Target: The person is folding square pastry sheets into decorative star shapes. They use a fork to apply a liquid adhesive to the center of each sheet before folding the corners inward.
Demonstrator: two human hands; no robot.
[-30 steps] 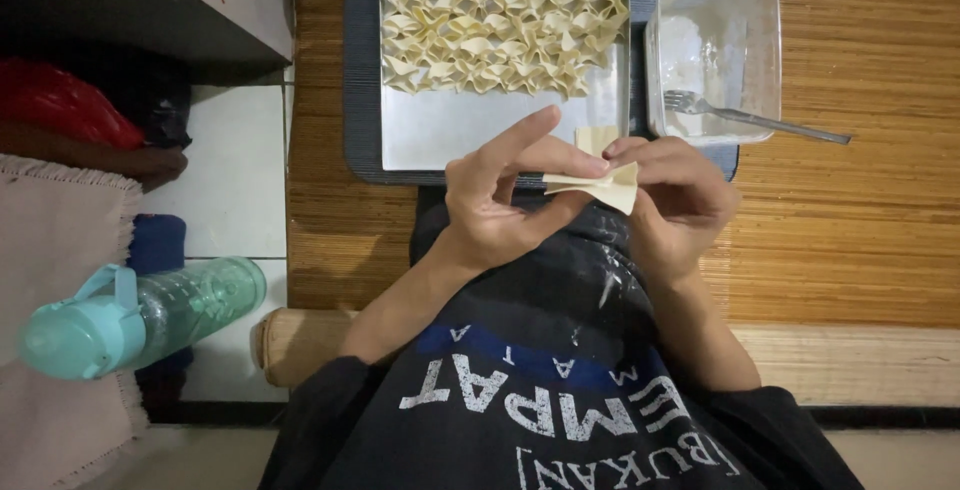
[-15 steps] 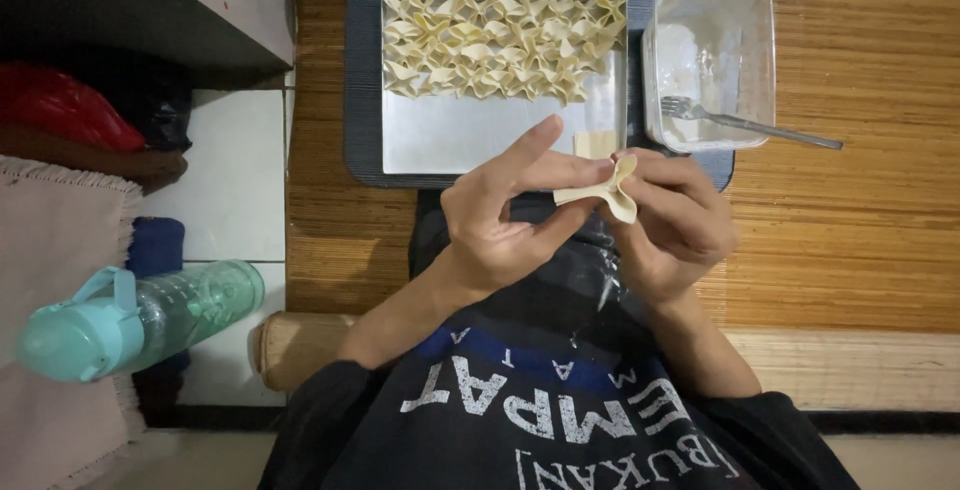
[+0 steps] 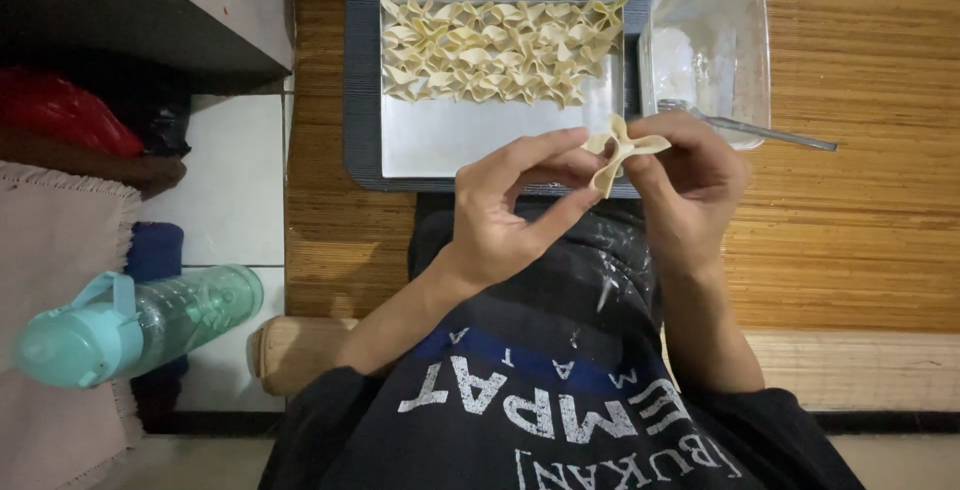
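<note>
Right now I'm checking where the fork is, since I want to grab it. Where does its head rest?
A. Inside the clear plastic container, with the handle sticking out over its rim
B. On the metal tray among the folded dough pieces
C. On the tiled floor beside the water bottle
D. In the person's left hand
A: the fork has its head inside the clear plastic container, while its handle pokes out rightward over the rim above the woven mat.

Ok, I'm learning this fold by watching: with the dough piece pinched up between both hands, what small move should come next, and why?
Probably lower the folded dough piece onto the bare part of the metal tray, just below the rows of folded pieces. It already looks pinched into the same shape, held between the left hand and right hand just above the tray's near edge.
</note>
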